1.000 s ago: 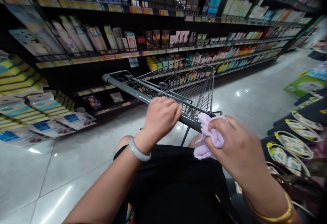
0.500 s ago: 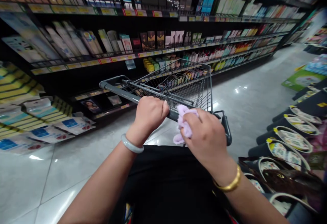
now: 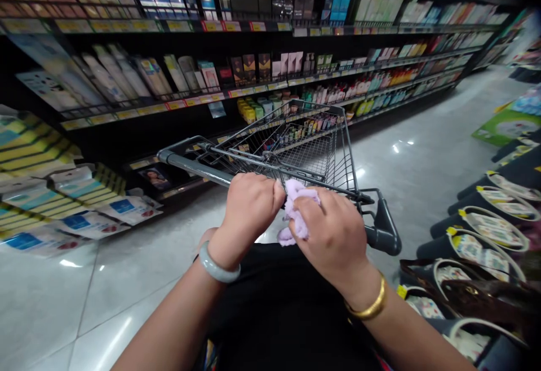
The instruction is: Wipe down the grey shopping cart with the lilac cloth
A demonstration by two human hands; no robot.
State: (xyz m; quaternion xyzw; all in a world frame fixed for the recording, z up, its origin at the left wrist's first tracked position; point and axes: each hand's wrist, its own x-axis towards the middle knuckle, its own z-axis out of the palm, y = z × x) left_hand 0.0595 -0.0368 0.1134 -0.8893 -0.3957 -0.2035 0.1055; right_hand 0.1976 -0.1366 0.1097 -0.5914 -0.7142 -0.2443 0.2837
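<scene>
My left hand [image 3: 250, 204] is closed around the dark grey handle [image 3: 198, 169] of a wire shopping cart [image 3: 310, 157]. A pale bangle circles that wrist. Just to its right, my right hand [image 3: 332, 233] is closed on a crumpled lavender cloth [image 3: 296, 213], which pokes out by the thumb and hangs below the fingers. That hand rests at the handle, with a gold bangle on its wrist. How much of the cloth lies between palm and handle is hidden. The part of the cart basket that shows has only wire mesh, with shelf goods seen through it.
Long dark shelves [image 3: 253, 90] with boxes, bottles and tubes run along the left and ahead. White and yellow packs [image 3: 91, 219] hang at the near left. Several dark bins [image 3: 439, 227] with white rims line the right. A shiny grey tiled floor [image 3: 406, 151] stretches between.
The cart handle's right end has come nearer and lower, and its left end has shifted slightly left. Both hands sit a little lower. My right hand and the cloth have drawn closer to my left hand.
</scene>
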